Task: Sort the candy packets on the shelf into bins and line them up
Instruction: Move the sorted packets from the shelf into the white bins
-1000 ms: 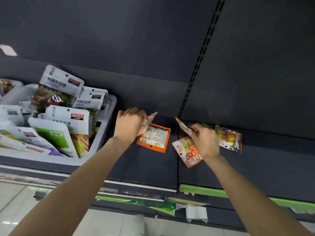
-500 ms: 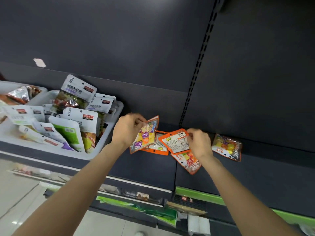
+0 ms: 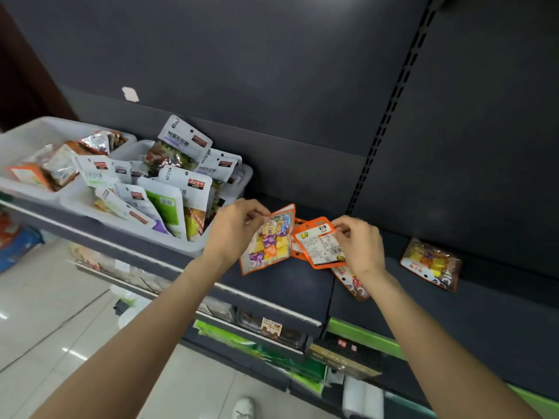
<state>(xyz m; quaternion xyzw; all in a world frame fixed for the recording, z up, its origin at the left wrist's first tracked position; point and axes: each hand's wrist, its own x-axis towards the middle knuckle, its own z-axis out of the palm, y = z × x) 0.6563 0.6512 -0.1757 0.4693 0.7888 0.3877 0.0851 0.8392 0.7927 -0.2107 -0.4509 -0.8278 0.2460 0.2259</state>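
Clearly the gathering step is in hand: in the head view the left hand [image 3: 234,229] pinches the top edge of an orange-edged candy packet [image 3: 269,241] that shows its coloured sweets, lifted off the dark shelf [image 3: 290,282], while the right hand [image 3: 361,244] pinches a second orange packet [image 3: 319,243] turned label side up. Two more orange packets lie on the shelf: one partly under the right wrist [image 3: 352,281], the other [image 3: 431,264] well apart to the right. To the left stand two white bins; the nearer bin [image 3: 193,251] is crowded with tall white pouches [image 3: 184,143], the far-left bin [image 3: 24,137] holds orange and silvery packets. Judging by that, the next move calls for carrying both held packets left to the bin of like packets and standing them in a row. Below the shelf run a green price rail [image 3: 366,337] and a pale tiled floor [image 3: 45,313].
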